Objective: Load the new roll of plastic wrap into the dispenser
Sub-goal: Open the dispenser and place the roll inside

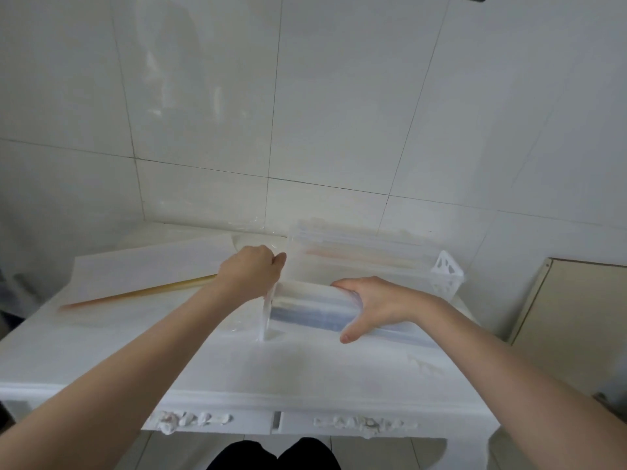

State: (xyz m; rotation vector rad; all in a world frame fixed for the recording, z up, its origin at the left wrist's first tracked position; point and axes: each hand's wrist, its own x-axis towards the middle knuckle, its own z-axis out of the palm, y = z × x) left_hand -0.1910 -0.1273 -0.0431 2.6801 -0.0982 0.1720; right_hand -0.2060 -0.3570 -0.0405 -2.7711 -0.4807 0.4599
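A clear plastic dispenser [366, 252] stands on the white table [237, 368] with its lid raised toward the wall. My left hand [251, 273] grips the dispenser's left end at the lid. My right hand [376, 307] holds the roll of plastic wrap [312, 310], fingers over its top and thumb at the front. The roll lies lengthwise at the dispenser's open front; the blur hides whether it sits inside. A white triangular end piece [447, 266] marks the dispenser's right end.
A bare yellowish cardboard tube [142, 293] lies on the table to the left. A flat white sheet or box [149, 266] lies behind it. The tiled wall is close behind. A beige cabinet [573, 320] stands at the right.
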